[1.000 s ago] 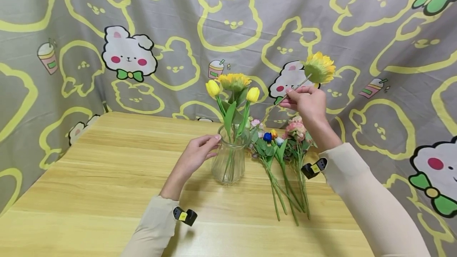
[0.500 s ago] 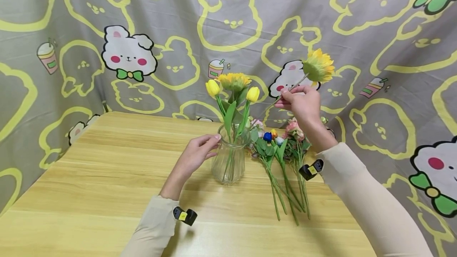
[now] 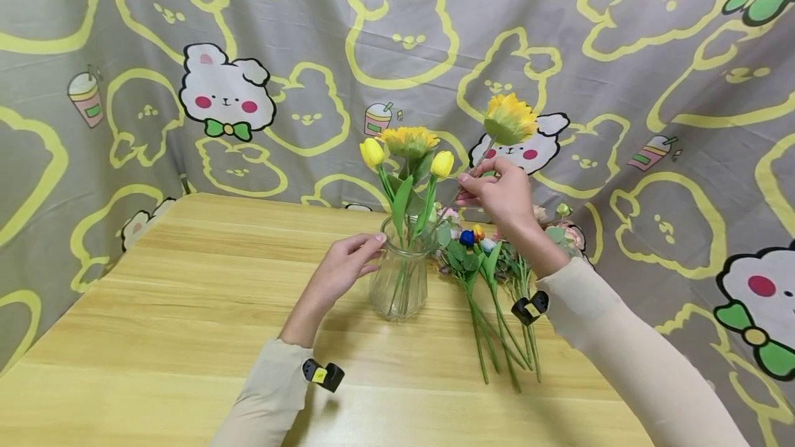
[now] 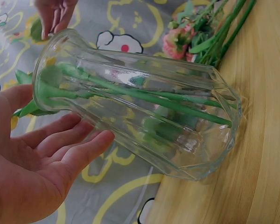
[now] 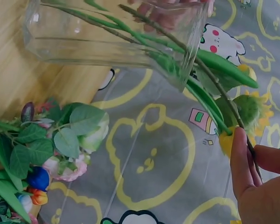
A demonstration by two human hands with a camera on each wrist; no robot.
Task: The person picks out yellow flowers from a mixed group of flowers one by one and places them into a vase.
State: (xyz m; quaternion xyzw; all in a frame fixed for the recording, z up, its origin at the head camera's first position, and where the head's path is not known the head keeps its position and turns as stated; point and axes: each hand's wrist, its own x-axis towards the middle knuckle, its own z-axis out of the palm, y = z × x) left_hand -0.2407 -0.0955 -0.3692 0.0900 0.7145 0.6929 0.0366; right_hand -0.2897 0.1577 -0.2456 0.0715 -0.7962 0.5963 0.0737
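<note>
A clear ribbed glass vase (image 3: 399,288) stands upright on the table, holding yellow tulips (image 3: 442,164) and a sunflower (image 3: 410,142). My left hand (image 3: 344,267) touches the vase's neck from the left, thumb at the rim; in the left wrist view its fingers (image 4: 91,149) are fairly straight beside the glass. With thumb and fingertips my right hand (image 3: 499,195) pinches the stem of a second sunflower (image 3: 511,119), its yellow head above the hand. In the right wrist view that brown stem (image 5: 214,77) slants through the vase's mouth, with its lower end inside the glass.
Right of the vase lie several loose flowers on the wooden table (image 3: 186,309): a blue tulip (image 3: 467,238), an orange tulip (image 3: 478,232) and pink blooms (image 5: 67,168), green stems towards me. A grey patterned cloth (image 3: 298,33) hangs behind the table.
My right hand has moved left and slightly down, bringing the second sunflower closer to the vase and tilting it more upright. The left hand and the vase stay in place.
</note>
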